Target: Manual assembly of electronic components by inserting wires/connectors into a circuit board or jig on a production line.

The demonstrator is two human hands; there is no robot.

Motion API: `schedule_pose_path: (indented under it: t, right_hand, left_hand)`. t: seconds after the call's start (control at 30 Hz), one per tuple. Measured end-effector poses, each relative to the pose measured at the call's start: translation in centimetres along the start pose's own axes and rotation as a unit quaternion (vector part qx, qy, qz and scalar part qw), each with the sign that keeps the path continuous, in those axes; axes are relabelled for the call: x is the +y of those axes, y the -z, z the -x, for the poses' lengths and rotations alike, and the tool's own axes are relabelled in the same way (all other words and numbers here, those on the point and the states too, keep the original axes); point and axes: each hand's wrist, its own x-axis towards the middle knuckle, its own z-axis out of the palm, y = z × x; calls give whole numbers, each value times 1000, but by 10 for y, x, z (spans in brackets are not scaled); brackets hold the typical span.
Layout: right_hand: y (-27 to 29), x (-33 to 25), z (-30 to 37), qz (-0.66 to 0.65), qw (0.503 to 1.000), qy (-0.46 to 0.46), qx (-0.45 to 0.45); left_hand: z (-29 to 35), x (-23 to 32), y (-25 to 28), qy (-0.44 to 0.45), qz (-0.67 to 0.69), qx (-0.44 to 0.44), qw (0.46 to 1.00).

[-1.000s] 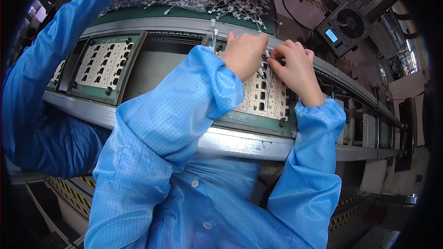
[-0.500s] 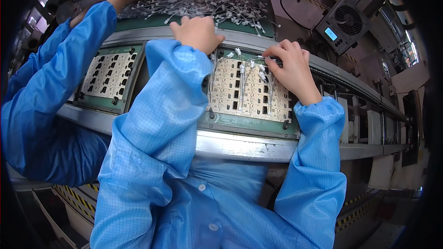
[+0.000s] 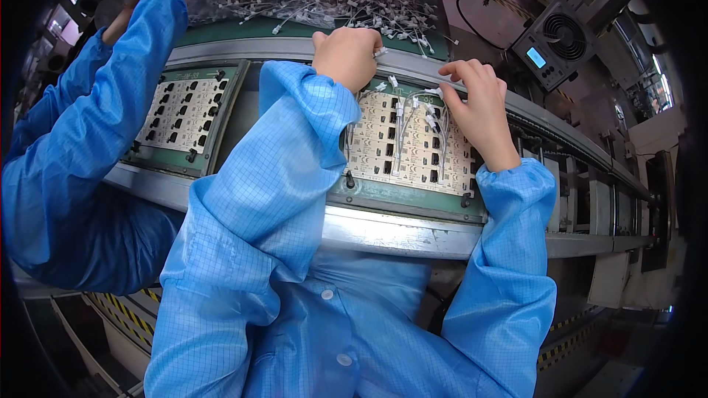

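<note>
Taking the pale circuit-board panel (image 3: 413, 144) as the dial's centre, with twelve pointing away from the wearer, the left hand (image 3: 346, 57) is at eleven o'clock, above the panel's far edge. Its fingers are curled together, and a small white connector (image 3: 380, 51) shows pinched at their tips.

The right hand (image 3: 478, 99) is at two o'clock, its forefinger bent and its thumb standing apart from it, with a gap between; the thumb tip is just beside a white plug (image 3: 435, 92) near the panel's far edge.

The panel sits in a green carrier (image 3: 398, 199), bearing rows of black components. Thin white leads (image 3: 399, 136) lie across it, several of their ends near its twelve o'clock side. A metal rail (image 3: 398, 230) runs along six o'clock.

Further out at eleven, a tangled heap of connector cables (image 3: 354, 4), partly under clear plastic, lies on a green-topped desk (image 3: 254, 29). A second panel (image 3: 181, 114) is at nine, partly behind a co-worker's blue sleeve (image 3: 110, 118). At two, well beyond the right hand, is a fan unit (image 3: 557, 40) with a lit display.
</note>
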Motion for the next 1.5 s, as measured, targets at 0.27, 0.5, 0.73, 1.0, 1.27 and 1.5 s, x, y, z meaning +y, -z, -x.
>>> schedule_pose_path:
  t: [0.27, 0.5, 0.73, 1.0, 1.27, 1.5]
  right_hand:
    - [-34, -35, -34, 22, 997, -1, -74]
    - [-50, -34, -60, -87, 983, -79, -138]
    - [-41, -38, -39, -49, 996, -10, -80]
    - [-33, -40, -32, 21, 996, 29, -87]
    - [-20, -40, -28, 39, 991, 17, -128]
    - [-13, -40, -30, -111, 989, -29, -95]
  left_hand:
    - [0, -1, -2, -19, 102, 29, 994]
    - [-1, -7, -5, -9, 206, 44, 977]
    - [15, -8, -2, -83, 203, 28, 975]
    - [28, 2, 1, -168, 64, 78, 981]
    - [33, 8, -8, -182, 26, 83, 979]
    - [31, 9, -6, -188, 61, 50, 979]
